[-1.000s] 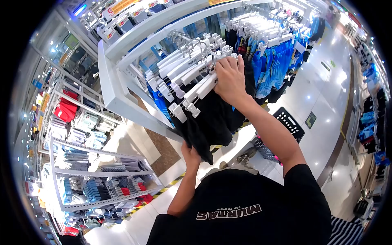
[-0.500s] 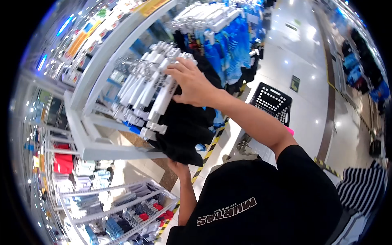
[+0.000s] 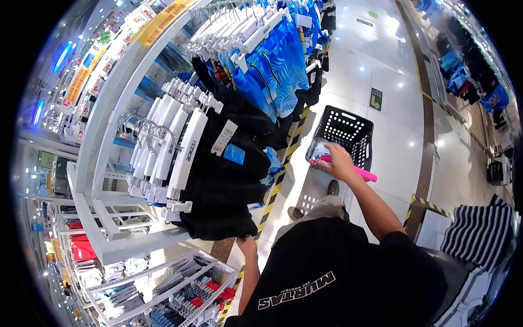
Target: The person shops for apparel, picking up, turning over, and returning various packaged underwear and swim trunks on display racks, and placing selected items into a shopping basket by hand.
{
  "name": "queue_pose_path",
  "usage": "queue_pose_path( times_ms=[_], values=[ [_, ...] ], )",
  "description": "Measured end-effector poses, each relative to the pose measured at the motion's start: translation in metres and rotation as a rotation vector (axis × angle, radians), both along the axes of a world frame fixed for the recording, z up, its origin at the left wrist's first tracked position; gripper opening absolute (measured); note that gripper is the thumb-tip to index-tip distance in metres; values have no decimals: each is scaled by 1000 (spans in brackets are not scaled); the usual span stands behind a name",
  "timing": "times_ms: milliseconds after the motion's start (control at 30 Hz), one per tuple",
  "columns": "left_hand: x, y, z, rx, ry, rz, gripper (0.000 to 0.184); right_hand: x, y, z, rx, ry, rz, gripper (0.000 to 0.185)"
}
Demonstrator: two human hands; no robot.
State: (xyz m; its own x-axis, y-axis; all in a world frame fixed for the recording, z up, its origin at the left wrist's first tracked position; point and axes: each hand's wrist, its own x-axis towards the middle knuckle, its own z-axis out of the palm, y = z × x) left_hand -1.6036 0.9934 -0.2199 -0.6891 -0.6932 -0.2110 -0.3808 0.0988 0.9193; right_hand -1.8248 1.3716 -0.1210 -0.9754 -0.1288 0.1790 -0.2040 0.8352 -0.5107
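Observation:
Black shorts [image 3: 223, 180] with a white tag and a blue label hang from white clip hangers [image 3: 188, 152] on the rack. My left hand [image 3: 248, 246] is at the lower hem of the black shorts, fingers closed and partly hidden by the cloth. Away from the rack, my right hand [image 3: 339, 162] is curled at the near side of the black basket [image 3: 362, 125], around its pink handle [image 3: 365, 174]. Something light blue and white lies in the basket beside my fingers.
Blue patterned shorts [image 3: 278, 65] hang further along the white rack [image 3: 90, 163]. A low white shelf unit [image 3: 180, 289] with folded clothes is at the lower left. Striped cloth [image 3: 476, 234] lies at the right. Yellow-black tape [image 3: 280, 177] runs along the floor.
My right hand has left the hangers and moved down to the basket. The black shorts' tags now show. My left hand stays at the hem. The view has shifted right.

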Motion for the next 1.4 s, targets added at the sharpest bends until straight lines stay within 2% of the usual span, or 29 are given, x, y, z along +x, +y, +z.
queue_pose_path(
  times_ms=[33,67,100,133,233,333,433,467,500,533,567,667,767,900,967,1000,1033,1133,1267,1400],
  values=[
    [6,8,1,75,-80,-4,39,2,9,-2,54,-142,-16,46],
    [11,8,-18,119,-161,-29,34,2,17,-4,107,-284,-36,44],
    [18,4,-59,164,-241,-56,29,0,25,-6,160,-425,-57,43],
    [26,3,-85,207,-324,-86,25,-1,25,-17,169,-383,-52,38],
    [36,10,-97,-192,-629,-573,25,-16,23,-20,165,-354,-52,31],
    [57,-4,-156,-572,-569,-998,34,-25,35,-18,106,-350,-65,30],
    [19,26,-135,-678,-595,-1090,30,-41,51,-24,61,-243,-45,30],
    [9,32,-131,-557,-472,-1047,26,-51,55,-29,76,-259,-48,29],
    [-7,46,-125,-331,-484,-901,24,-59,61,-29,68,-251,-40,30],
    [-24,62,-119,-121,-472,-731,23,-68,67,-28,59,-241,-35,30],
    [-46,85,-104,185,-574,-446,24,-79,74,-28,48,-227,-32,31],
    [-98,141,-63,129,-552,-519,26,-112,94,-45,38,-180,-39,30],
    [-128,181,-52,77,-492,-664,31,-141,116,-39,48,-107,-48,17],
    [-155,220,-30,-5,-459,-649,35,-186,142,-39,73,-110,-62,13],
    [-162,233,-13,-22,-366,-596,35,-214,153,-51,56,-161,-45,24],
    [-166,238,-5,-25,-352,-548,34,-223,160,-48,95,-165,-49,20],
    [-168,239,-3,-41,-312,-534,25,-235,165,-47,133,-162,-43,15],
    [-171,239,8,-48,-227,-411,24,-263,180,-37,154,-218,-58,27],
    [-186,233,30,-46,-95,-252,24,-293,202,-34,161,-161,-55,28],
    [-215,233,77,-71,64,-124,22,-326,221,-40,208,-153,-83,32]
  ],
)
